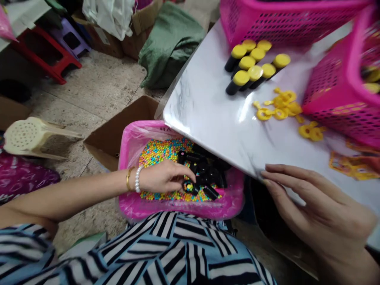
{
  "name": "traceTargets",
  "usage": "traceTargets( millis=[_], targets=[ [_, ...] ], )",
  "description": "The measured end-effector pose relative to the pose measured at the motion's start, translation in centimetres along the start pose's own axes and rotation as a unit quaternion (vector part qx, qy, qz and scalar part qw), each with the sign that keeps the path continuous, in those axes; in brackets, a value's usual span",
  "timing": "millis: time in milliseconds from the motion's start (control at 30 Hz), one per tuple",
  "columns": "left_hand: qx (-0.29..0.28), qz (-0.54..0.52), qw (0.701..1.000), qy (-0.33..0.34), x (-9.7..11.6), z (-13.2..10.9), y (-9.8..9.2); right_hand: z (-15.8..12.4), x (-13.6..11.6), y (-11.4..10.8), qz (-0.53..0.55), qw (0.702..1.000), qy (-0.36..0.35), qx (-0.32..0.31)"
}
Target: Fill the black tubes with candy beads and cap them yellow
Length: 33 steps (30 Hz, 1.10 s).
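Note:
My left hand (164,177), with a gold bangle and a pearl bracelet at the wrist, reaches into a pink plastic-lined tray (181,209). Its fingertips pinch a small black tube (190,187) among multicoloured candy beads (160,158) and a heap of black tubes (204,170). My right hand (320,209) rests on the edge of a white marble-patterned tabletop (202,103), its fingers together and holding nothing. Upright yellow-capped black tubes (249,67) stand on the tabletop, with loose yellow plastic caps (282,107) nearer my right hand.
Two pink mesh baskets (332,83) sit at the table's far and right edges. Yellow printed sheets (353,166) lie at its right. A cardboard box (124,122) is under the tray, and a cream stool (29,136) lies on the tiled floor at left.

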State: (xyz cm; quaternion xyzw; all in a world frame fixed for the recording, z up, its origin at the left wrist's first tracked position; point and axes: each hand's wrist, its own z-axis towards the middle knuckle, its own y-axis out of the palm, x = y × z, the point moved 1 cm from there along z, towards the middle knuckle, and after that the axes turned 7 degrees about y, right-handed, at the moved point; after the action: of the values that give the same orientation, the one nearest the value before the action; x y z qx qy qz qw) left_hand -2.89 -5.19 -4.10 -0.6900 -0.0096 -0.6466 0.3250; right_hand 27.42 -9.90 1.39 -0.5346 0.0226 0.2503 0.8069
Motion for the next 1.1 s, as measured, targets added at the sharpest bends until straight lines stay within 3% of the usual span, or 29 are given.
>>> traceTargets(
  millis=[100,233,300,467,567,667,833,933,1000,1033,1100],
  targets=[
    [0.061,-0.001,0.998,0.035,3.0,1.3,-1.5,0.4,0.9,-0.4,-0.016,0.999,0.024,0.024],
    [0.151,0.068,0.984,0.07,5.1,4.6,-4.0,2.1,1.9,-0.5,-0.027,0.998,0.037,-0.04],
    [0.183,0.128,0.972,0.075,4.6,7.0,-4.8,3.2,2.4,-0.6,-0.03,0.997,0.05,-0.05],
    [0.219,0.207,0.953,0.03,1.5,10.9,-4.9,6.6,3.9,-0.2,-0.055,0.996,0.073,0.022],
    [0.237,0.215,0.947,0.037,0.8,10.9,-4.5,9.2,4.7,1.5,-0.064,0.996,0.066,0.011],
    [0.242,0.219,0.942,0.073,0.9,10.7,-4.3,11.1,5.2,3.6,-0.14,0.987,0.079,-0.02],
    [0.249,0.211,0.941,0.094,0.7,10.7,-4.4,11.7,5.1,4.6,-0.19,0.973,0.104,-0.075],
    [0.254,0.213,0.939,0.091,0.5,10.7,-4.4,10.9,4.4,3.3,-0.087,0.984,0.134,-0.074],
    [0.256,0.213,0.939,0.089,0.4,10.7,-4.3,10.3,3.7,2.5,0.082,0.97,0.208,-0.091],
    [0.253,0.214,0.939,0.09,0.4,10.7,-4.3,10.1,3.3,2.2,0.186,0.942,0.257,-0.108],
    [0.246,0.216,0.94,0.096,0.4,10.8,-4.2,9.8,2.5,2.2,0.374,0.849,0.344,-0.144]
  ],
)
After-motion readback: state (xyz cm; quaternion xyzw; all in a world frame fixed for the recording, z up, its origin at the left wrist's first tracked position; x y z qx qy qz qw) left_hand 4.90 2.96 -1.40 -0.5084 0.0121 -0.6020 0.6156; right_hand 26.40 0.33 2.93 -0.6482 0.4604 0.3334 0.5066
